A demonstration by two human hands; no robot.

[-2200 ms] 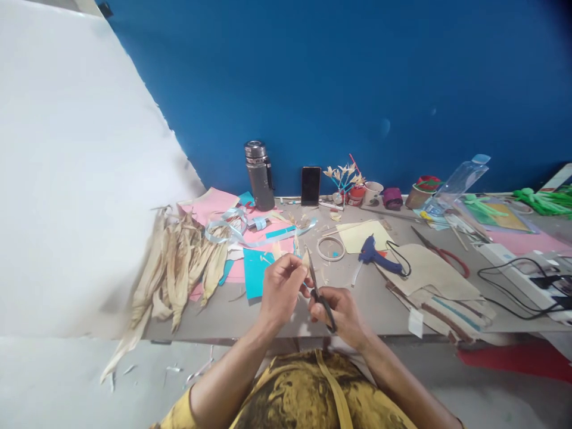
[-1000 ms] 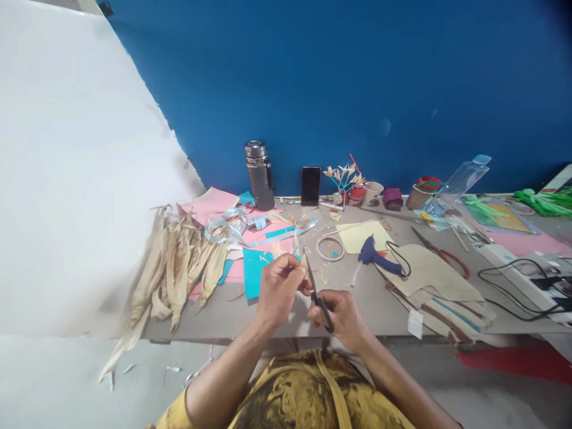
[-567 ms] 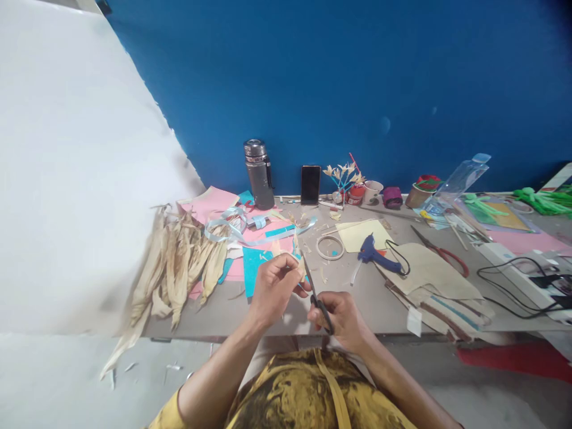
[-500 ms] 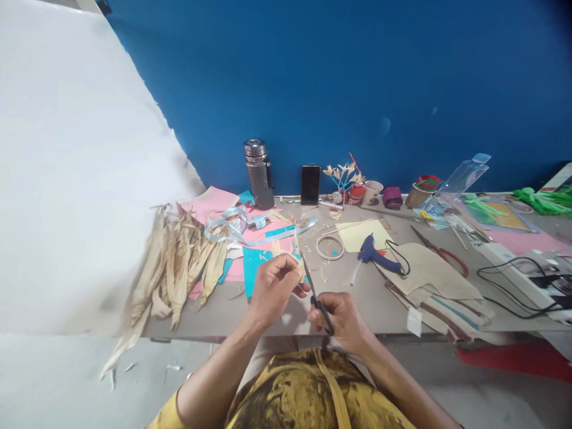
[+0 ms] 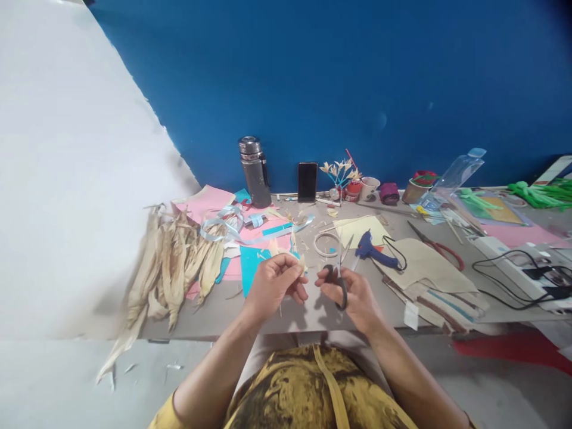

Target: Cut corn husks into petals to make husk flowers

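Note:
Pinched between the fingers of my left hand [image 5: 276, 283] is a small pale piece of corn husk [image 5: 302, 263]. My right hand [image 5: 353, 295] grips black-handled scissors [image 5: 342, 274], blades apart and pointing away from me. A gap separates the scissors from the husk piece. Under and behind my left hand lie blue paper [image 5: 251, 271] and pink paper [image 5: 233, 271]. Dried corn husks [image 5: 172, 262] are heaped on the left, some hanging over the table edge. Finished-looking husk flowers [image 5: 339, 173] on blue stems stand at the back.
A blue glue gun [image 5: 378, 253] lies right of the scissors, near a tape roll [image 5: 326, 245], folded cloth [image 5: 424, 268] and red-handled pliers [image 5: 440, 245]. A thermos [image 5: 255, 176] and a phone [image 5: 307, 182] stand by the wall. A power strip [image 5: 513, 268] with cables sits at right.
My right hand has drawn the scissors away to the right from the husk piece, and their blades have spread apart. My left hand stays nearly in place, still pinching the piece.

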